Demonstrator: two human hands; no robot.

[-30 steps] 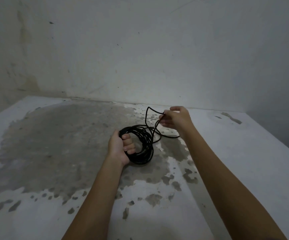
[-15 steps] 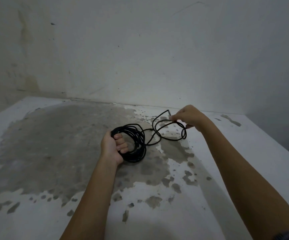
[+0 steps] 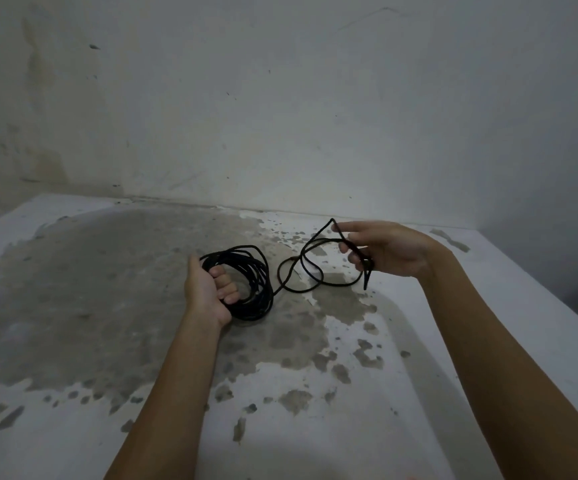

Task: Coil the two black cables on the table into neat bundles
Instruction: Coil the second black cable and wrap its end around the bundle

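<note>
The curled fingers point(image 3: 224, 285) of the left hand point(image 3: 206, 291) are wrapped round the coiled black cable point(image 3: 258, 271) over the stained table point(image 3: 73, 306). Its loose end point(image 3: 315, 273) is pinched by the half-bent fingers point(image 3: 344, 247) of the right hand point(image 3: 389, 251).

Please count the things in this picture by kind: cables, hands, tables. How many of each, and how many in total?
black cable: 1, partly coiled
hands: 2, left hand and right hand, both holding it
table: 1
total: 4
</note>
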